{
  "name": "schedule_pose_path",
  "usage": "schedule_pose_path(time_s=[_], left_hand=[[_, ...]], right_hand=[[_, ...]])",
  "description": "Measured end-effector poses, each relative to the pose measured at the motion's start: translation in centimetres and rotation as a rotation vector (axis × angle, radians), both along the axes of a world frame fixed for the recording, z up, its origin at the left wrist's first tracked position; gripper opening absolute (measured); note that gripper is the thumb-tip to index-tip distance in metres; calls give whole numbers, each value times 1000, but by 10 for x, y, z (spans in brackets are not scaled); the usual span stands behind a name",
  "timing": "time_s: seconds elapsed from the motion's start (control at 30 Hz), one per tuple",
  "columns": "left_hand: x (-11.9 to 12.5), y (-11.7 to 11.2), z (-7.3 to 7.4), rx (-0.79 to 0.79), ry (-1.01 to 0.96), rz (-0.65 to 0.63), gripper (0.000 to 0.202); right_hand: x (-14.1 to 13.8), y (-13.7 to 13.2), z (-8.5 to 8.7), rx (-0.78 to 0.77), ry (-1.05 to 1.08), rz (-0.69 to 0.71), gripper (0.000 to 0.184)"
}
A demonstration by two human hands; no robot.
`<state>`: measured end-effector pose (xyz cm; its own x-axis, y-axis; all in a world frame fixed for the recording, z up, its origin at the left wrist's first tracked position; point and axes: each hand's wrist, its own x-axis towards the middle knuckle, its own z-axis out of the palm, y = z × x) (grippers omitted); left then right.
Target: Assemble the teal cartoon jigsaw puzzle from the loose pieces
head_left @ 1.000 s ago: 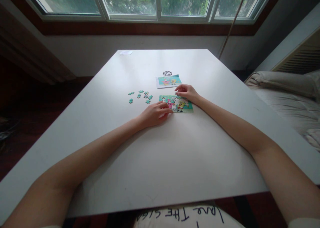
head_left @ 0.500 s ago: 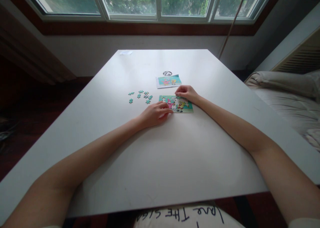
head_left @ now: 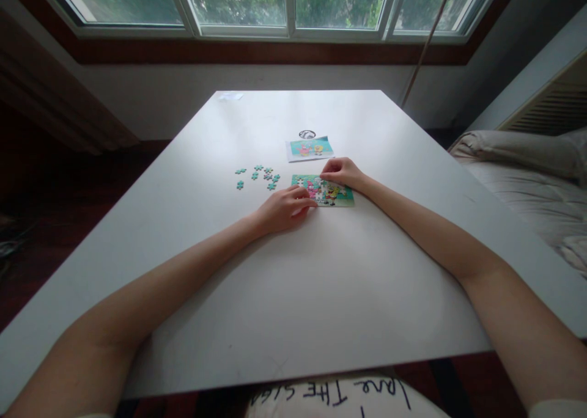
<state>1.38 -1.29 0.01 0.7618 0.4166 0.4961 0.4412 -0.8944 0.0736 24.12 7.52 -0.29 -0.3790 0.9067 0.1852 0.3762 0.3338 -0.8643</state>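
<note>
A partly assembled jigsaw puzzle (head_left: 343,197) with pink and yellow cartoon figures lies flat on the white table. My left hand (head_left: 287,209) rests at its lower left corner, fingers spread a little and their tips touching its near edge; that hand is open and covers part of the left side. At the puzzle's top edge, my right hand (head_left: 342,171) is closed in a pinch, fingertips down on a puzzle piece that is mostly hidden by the fingers. Several loose puzzle pieces (head_left: 268,176) lie in a group to the left.
A printed picture sheet (head_left: 310,149) with the same figures lies just beyond the puzzle. Behind that is a dark round emblem (head_left: 307,134) on the white table (head_left: 293,296). A pale scrap (head_left: 230,96) lies at the far left corner. A couch (head_left: 513,161) stands on the right.
My right fingertips have shifted very slightly left and down against the puzzle's top edge. My left hand stays where it was.
</note>
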Motion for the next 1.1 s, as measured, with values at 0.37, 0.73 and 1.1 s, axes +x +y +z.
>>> schedule_pose_path(time_s=[0.37,0.73,1.1], left_hand=[[0,0,1,11,8,7,26],[1,0,1,25,0,-4,25],[0,1,-1,1,-2,1,25]], right_hand=[[2,3,-3,43,-71,43,32],[0,0,1,45,-76,55,29],[2,5,-2,62,-45,42,26]])
